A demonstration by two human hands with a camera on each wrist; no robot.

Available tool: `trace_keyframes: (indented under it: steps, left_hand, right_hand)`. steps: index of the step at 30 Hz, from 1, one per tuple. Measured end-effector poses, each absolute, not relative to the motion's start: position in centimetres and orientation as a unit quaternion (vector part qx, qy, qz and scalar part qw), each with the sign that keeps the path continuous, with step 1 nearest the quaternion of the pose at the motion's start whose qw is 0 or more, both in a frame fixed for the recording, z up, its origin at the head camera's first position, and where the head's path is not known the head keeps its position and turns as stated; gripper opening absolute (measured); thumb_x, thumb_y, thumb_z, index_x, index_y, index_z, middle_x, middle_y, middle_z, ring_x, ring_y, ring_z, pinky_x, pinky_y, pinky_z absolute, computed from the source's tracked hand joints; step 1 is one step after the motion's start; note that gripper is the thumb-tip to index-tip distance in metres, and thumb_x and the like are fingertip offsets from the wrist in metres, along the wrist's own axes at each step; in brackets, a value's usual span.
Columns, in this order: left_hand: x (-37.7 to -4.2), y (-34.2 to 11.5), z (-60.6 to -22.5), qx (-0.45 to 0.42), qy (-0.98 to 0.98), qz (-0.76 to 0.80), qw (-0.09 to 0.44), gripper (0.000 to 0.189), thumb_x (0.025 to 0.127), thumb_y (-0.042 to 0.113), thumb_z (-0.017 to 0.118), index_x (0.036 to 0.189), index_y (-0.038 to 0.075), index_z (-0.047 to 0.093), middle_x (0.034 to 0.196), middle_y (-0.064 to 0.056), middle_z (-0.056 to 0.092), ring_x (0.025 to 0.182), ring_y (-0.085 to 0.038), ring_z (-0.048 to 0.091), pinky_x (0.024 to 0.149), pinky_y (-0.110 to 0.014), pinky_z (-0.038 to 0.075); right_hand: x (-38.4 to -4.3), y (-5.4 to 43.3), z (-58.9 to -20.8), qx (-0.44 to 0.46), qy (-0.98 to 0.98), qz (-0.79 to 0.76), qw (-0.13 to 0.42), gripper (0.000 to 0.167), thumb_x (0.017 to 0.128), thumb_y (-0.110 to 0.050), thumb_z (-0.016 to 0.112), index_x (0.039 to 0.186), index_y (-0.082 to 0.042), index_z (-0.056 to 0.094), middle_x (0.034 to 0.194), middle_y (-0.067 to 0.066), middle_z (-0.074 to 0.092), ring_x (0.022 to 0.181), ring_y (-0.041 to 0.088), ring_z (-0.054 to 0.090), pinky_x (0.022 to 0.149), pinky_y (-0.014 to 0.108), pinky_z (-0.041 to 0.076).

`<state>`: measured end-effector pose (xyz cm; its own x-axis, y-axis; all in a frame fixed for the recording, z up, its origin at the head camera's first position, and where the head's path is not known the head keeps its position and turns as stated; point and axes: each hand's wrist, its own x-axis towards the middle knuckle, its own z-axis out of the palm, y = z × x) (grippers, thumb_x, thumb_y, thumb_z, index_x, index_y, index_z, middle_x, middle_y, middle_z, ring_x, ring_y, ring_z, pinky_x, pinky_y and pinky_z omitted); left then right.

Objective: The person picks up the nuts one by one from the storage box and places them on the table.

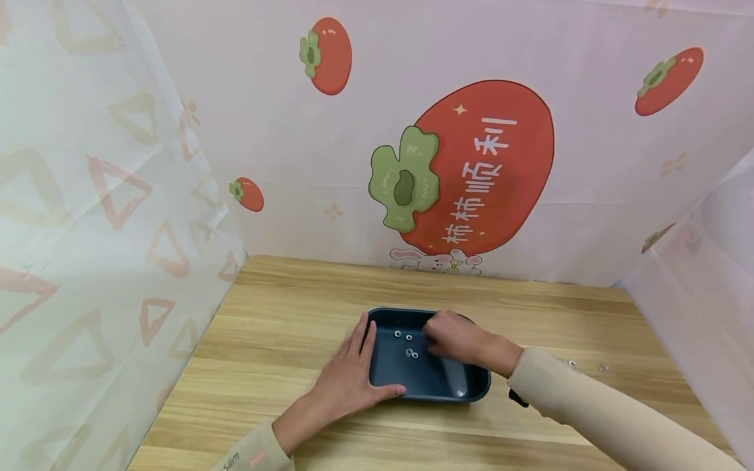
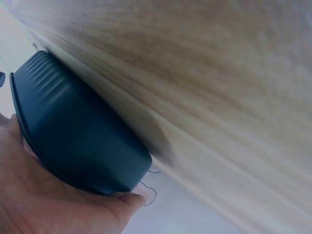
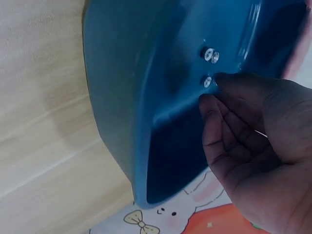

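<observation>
A dark blue tray point(image 1: 424, 392) lies on the wooden table, with several small ring-like metal nuts point(image 1: 398, 333) on its floor. My left hand point(image 1: 341, 379) holds the tray's left end, thumb along the front rim and fingers spread at the left side. In the left wrist view, that hand point(image 2: 58, 204) lies against the tray's outer wall point(image 2: 87, 131). My right hand point(image 1: 456, 337) is over the right half of the tray, fingers bent. The right wrist view shows its thumb and index fingertips apart near a nut point(image 3: 207, 81); no thing is visible held between them.
More small metal pieces point(image 1: 603, 368) lie on the table to the right, some partly behind the right sleeve point(image 1: 589, 392). The wooden table point(image 1: 283, 314) meets a printed cloth backdrop point(image 1: 294, 229) at the back, with cloth sides left and right.
</observation>
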<state>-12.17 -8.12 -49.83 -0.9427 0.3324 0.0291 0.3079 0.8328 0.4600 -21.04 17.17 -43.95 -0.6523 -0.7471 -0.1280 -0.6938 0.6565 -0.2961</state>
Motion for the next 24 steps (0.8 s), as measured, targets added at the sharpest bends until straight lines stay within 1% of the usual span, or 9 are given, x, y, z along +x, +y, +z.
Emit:
trace_keyframes:
  steps: [4, 7, 10, 12, 17, 21, 24]
  left_hand:
    - [-12.2, -8.1, -49.8, 0.169, 0.957, 0.235, 0.028, 0.127, 0.082, 0.086, 0.065, 0.170, 0.006, 0.020, 0.179, -0.013, 0.004, 0.156, -0.042, 0.032, 0.118, -0.057, 0.041]
    - [-12.3, -8.1, -49.8, 0.173, 0.956, 0.234, 0.031, 0.127, 0.083, 0.086, 0.064, 0.170, 0.006, 0.019, 0.179, -0.013, 0.003, 0.157, -0.042, 0.030, 0.120, -0.056, 0.040]
    - [-12.3, -8.2, -49.8, 0.176, 0.956, 0.234, 0.033, 0.127, 0.083, 0.086, 0.064, 0.170, 0.005, 0.018, 0.179, -0.013, 0.003, 0.157, -0.042, 0.030, 0.120, -0.055, 0.039]
    - [-12.3, -8.2, -49.8, 0.177, 0.955, 0.235, 0.033, 0.127, 0.083, 0.087, 0.063, 0.169, 0.005, 0.018, 0.179, -0.013, 0.002, 0.157, -0.042, 0.030, 0.120, -0.055, 0.039]
    - [-12.3, -8.2, -49.8, 0.176, 0.955, 0.238, 0.034, 0.127, 0.083, 0.086, 0.064, 0.170, 0.005, 0.018, 0.179, -0.013, 0.002, 0.157, -0.043, 0.030, 0.120, -0.056, 0.039]
    - [-12.2, -8.2, -49.7, 0.175, 0.954, 0.239, 0.035, 0.126, 0.083, 0.084, 0.066, 0.170, 0.005, 0.018, 0.179, -0.013, 0.002, 0.157, -0.043, 0.029, 0.120, -0.057, 0.039]
    - [-12.2, -8.2, -49.7, 0.175, 0.954, 0.242, 0.033, 0.126, 0.084, 0.083, 0.067, 0.169, 0.005, 0.019, 0.178, -0.013, 0.003, 0.157, -0.044, 0.030, 0.120, -0.058, 0.039]
  right_hand:
    - [-21.0, 16.8, -44.4, -0.404, 0.899, -0.109, 0.131, 0.004, 0.095, -0.006, 0.078, 0.097, -0.003, 0.080, 0.070, -0.007, 0.063, 0.060, 0.001, 0.056, 0.057, 0.021, 0.049]
    - [-21.0, 16.7, -44.7, -0.407, 0.896, -0.109, 0.139, 0.003, 0.096, -0.006, 0.078, 0.094, -0.005, 0.080, 0.068, -0.007, 0.061, 0.060, 0.000, 0.056, 0.057, 0.020, 0.048]
    - [-20.9, 16.5, -44.8, -0.416, 0.891, -0.111, 0.142, 0.008, 0.095, -0.004, 0.078, 0.088, -0.007, 0.078, 0.063, -0.008, 0.056, 0.057, 0.001, 0.054, 0.055, 0.021, 0.047]
    - [-20.9, 16.4, -45.0, -0.421, 0.889, -0.110, 0.142, 0.009, 0.095, -0.003, 0.078, 0.088, -0.008, 0.078, 0.063, -0.009, 0.055, 0.057, 0.000, 0.054, 0.055, 0.020, 0.047]
    - [-20.9, 16.0, -45.6, -0.429, 0.886, -0.101, 0.146, 0.008, 0.095, -0.003, 0.077, 0.090, -0.008, 0.079, 0.064, -0.010, 0.057, 0.058, -0.003, 0.056, 0.055, 0.018, 0.048]
    - [-20.8, 15.7, -45.7, -0.429, 0.886, -0.095, 0.145, 0.009, 0.095, -0.003, 0.077, 0.088, -0.008, 0.078, 0.064, -0.009, 0.058, 0.057, -0.002, 0.057, 0.054, 0.018, 0.048]
    - [-20.7, 15.5, -45.8, -0.425, 0.889, -0.093, 0.143, 0.007, 0.096, -0.004, 0.078, 0.089, -0.007, 0.079, 0.065, -0.008, 0.060, 0.057, -0.002, 0.057, 0.054, 0.018, 0.049]
